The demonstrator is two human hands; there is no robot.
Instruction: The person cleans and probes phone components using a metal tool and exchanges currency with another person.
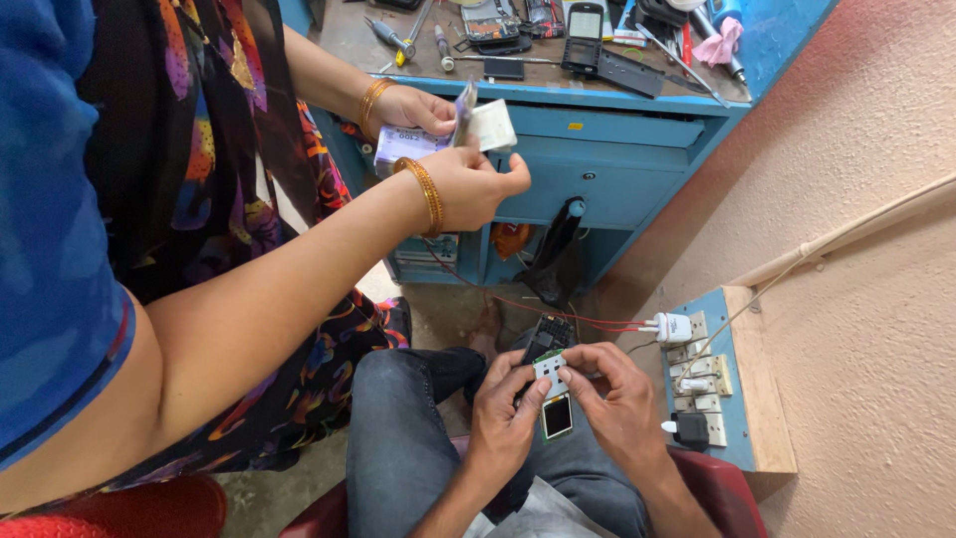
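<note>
While both hands sit low over the lap, the left hand (506,423) curls around the edge of a small phone circuit board (553,391), a flat green rectangle with a pale metal shield near its top and a dark glassy screen (558,415) framed in light metal at its lower end. The right hand (619,403) is bent in from the other side, its thumb and fingers pinched on the board's upper part, so both hands are closed on it. Just behind the board a dark, gridded keypad panel (549,335) rests at the knee of the blue denim jeans (398,438).

Thin red wires (568,314) run from there to a white plug (672,327) in a blue-painted wooden switchboard (742,399) mounted on the rough, pinkish plaster wall (856,139); a black adapter (689,430) sits lower on the same board.

Higher up, another person in a bright patterned garment, with gold bangles (426,194) on both wrists, holds a stack of paper banknotes (438,139) in front of a blue-painted drawer cabinet (597,169). Its worn tabletop (354,40) carries screwdrivers (388,38), a black phone shell (583,35) and other small parts. Red moulded plastic of a chair (717,488) shows beneath the seated person.
</note>
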